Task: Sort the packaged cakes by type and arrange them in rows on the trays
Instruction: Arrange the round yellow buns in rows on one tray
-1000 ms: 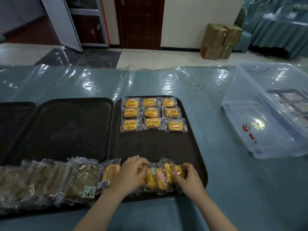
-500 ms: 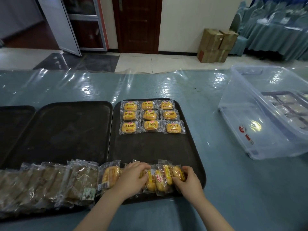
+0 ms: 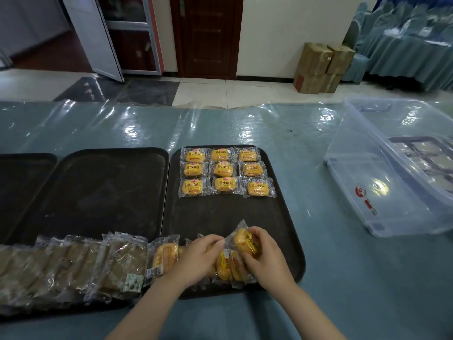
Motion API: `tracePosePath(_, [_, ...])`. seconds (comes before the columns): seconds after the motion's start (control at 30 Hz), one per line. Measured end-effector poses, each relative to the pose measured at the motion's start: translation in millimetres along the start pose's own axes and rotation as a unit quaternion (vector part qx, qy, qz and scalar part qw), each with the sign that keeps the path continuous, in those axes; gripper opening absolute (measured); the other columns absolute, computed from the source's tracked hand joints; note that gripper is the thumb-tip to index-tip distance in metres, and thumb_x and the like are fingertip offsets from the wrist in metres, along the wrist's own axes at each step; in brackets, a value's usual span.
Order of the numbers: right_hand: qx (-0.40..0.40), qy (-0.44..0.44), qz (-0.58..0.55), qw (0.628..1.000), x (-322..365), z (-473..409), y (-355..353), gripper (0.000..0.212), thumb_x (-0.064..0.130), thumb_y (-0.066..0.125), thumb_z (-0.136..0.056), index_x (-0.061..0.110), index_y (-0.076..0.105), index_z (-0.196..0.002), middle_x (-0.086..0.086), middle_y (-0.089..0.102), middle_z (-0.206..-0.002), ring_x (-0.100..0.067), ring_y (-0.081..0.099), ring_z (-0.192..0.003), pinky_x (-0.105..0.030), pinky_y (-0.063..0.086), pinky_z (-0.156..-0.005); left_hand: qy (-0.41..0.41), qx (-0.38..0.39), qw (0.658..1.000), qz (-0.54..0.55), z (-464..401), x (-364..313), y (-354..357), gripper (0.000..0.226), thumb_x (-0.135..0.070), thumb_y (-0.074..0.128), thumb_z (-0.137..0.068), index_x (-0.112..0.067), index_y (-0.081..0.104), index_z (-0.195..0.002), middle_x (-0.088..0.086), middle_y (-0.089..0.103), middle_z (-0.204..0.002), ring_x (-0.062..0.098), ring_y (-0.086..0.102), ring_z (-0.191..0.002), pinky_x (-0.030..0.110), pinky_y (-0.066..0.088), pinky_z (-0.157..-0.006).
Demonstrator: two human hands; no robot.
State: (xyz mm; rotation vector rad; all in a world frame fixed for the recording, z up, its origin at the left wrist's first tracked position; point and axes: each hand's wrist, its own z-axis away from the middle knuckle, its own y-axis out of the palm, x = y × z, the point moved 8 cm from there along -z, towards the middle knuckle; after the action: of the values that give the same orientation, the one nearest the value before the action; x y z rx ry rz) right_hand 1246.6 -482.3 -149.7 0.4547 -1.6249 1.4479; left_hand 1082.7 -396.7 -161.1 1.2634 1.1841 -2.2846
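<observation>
Three rows of three yellow packaged cakes [image 3: 225, 169] lie flat at the far end of the right black tray [image 3: 277, 217]. Along its near edge, several more yellow cakes [image 3: 226, 266] stand on edge in a line. My right hand [image 3: 264, 256] grips one yellow cake [image 3: 241, 238] and has it tilted up out of that line. My left hand [image 3: 196, 256] rests on the line beside it, fingers pressed on the packs. A larger pale cake pack [image 3: 163, 256] leans to the left of my left hand. Several brown packaged cakes [image 3: 73, 266] overlap across the middle tray [image 3: 98, 187].
A third black tray [image 3: 22, 182] lies at the far left. A clear plastic bin [image 3: 392, 173] sits on the table at the right with more packs visible through its wall. The table has a glossy teal plastic cover. Cardboard boxes [image 3: 321, 67] stand on the floor beyond.
My right hand has lifted one yellow cake up and left out of the standing line. My left hand has shifted slightly right along the packs.
</observation>
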Motion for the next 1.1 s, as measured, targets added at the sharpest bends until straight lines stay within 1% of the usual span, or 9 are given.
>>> tracePosePath(0.17, [0.043, -0.090, 0.026, 0.995, 29.7, 4.3, 11.6, 0.046, 0.029, 0.068, -0.090, 0.044, 0.048, -0.129, 0.034, 0.048, -0.122, 0.009, 0.042, -0.122, -0.016, 0.039, -0.104, -0.014, -0.041, 0.995, 0.089, 2.0, -4.8, -9.2, 0.019, -0.038, 0.051, -0.100, -0.036, 0.069, -0.104, -0.017, 0.071, -0.098, -0.003, 0.064, -0.093, 0.028, 0.053, -0.086])
tracePosePath(0.47, [0.049, -0.143, 0.084, 0.985, 40.6, 1.8, 17.8, 0.058, 0.021, 0.065, -0.089, 0.038, 0.041, -0.139, 0.033, 0.038, -0.132, 0.006, 0.030, -0.135, -0.026, 0.031, -0.116, -0.038, -0.090, 0.979, 0.180, 1.1, 1.2, -17.5, 0.007, -0.023, 0.069, -0.091, -0.020, 0.066, -0.095, 0.000, 0.075, -0.090, 0.012, 0.071, -0.086, 0.035, 0.058, -0.082])
tracePosePath(0.57, [0.066, -0.137, 0.080, 0.985, 41.7, 1.4, 18.9, 0.058, 0.035, 0.064, -0.092, 0.039, 0.037, -0.144, 0.043, 0.027, -0.136, 0.006, 0.020, -0.142, -0.022, 0.024, -0.117, -0.043, -0.102, 0.970, 0.215, 2.5, -1.2, -19.8, 0.007, -0.017, 0.067, -0.092, -0.011, 0.064, -0.095, 0.006, 0.074, -0.086, 0.015, 0.071, -0.081, 0.027, 0.057, -0.070])
tracePosePath(0.67, [0.081, -0.130, 0.064, 0.986, 37.8, 2.2, 21.8, 0.063, 0.051, 0.060, -0.092, 0.038, 0.032, -0.147, 0.030, 0.027, -0.151, 0.007, 0.012, -0.145, -0.023, 0.020, -0.117, -0.058, -0.112, 0.963, 0.238, 3.1, 0.9, -20.4, 0.005, -0.011, 0.065, -0.093, -0.007, 0.063, -0.094, 0.007, 0.073, -0.083, 0.014, 0.070, -0.078, 0.025, 0.057, -0.066])
tracePosePath(0.73, [0.061, -0.095, 0.032, 0.993, 31.1, 0.5, 20.3, 0.063, 0.050, 0.059, -0.093, 0.037, 0.031, -0.148, 0.024, 0.027, -0.154, 0.007, 0.017, -0.144, -0.023, 0.023, -0.116, -0.071, -0.118, 0.961, 0.241, 3.0, 4.5, -21.2, 0.004, -0.012, 0.064, -0.094, -0.009, 0.063, -0.093, 0.006, 0.074, -0.085, 0.020, 0.071, -0.083, 0.031, 0.060, -0.071])
tracePosePath(0.83, [-0.009, 0.003, -0.037, 0.999, 18.0, -4.1, 10.3, 0.056, 0.041, 0.059, -0.096, 0.032, 0.035, -0.147, 0.020, 0.037, -0.145, 0.004, 0.034, -0.135, -0.022, 0.033, -0.110, -0.085, -0.132, 0.955, 0.252, 4.4, 7.1, -25.4, 0.005, -0.012, 0.060, -0.097, -0.007, 0.061, -0.095, 0.007, 0.073, -0.089, 0.020, 0.071, -0.085, 0.025, 0.058, -0.065])
tracePosePath(0.93, [-0.012, 0.109, -0.166, 0.980, 4.5, -8.8, 10.6, 0.035, 0.032, 0.060, -0.098, 0.028, 0.051, -0.131, 0.015, 0.058, -0.126, -0.002, 0.056, -0.116, -0.013, 0.046, -0.088, -0.090, -0.149, 0.954, 0.245, 4.4, 10.0, -32.0, 0.006, -0.013, 0.057, -0.098, -0.008, 0.060, -0.096, 0.009, 0.071, -0.091, 0.020, 0.069, -0.087, 0.025, 0.058, -0.065])
tracePosePath(1.0, [0.000, 0.148, -0.239, 0.960, 0.6, -10.7, 16.5, 0.019, 0.028, 0.060, -0.098, 0.026, 0.061, -0.117, 0.007, 0.068, -0.111, -0.007, 0.065, -0.102, -0.019, 0.054, -0.080, -0.094, -0.156, 0.954, 0.237, 3.8, 14.1, -36.2, 0.006, -0.015, 0.056, -0.099, -0.011, 0.060, -0.096, 0.007, 0.071, -0.091, 0.020, 0.069, -0.089, 0.033, 0.061, -0.071])
tracePosePath(1.1, [0.012, 0.174, -0.283, 0.943, -3.8, -13.3, 26.9, 0.010, 0.023, 0.061, -0.097, 0.019, 0.068, -0.103, -0.009, 0.070, -0.102, -0.018, 0.067, -0.091, -0.036, 0.060, -0.084, -0.100, -0.162, 0.953, 0.235, 2.0, 20.7, -40.3, 0.007, -0.018, 0.056, -0.099, -0.013, 0.060, -0.096, 0.007, 0.070, -0.094, 0.020, 0.069, -0.090, 0.039, 0.062, -0.076])
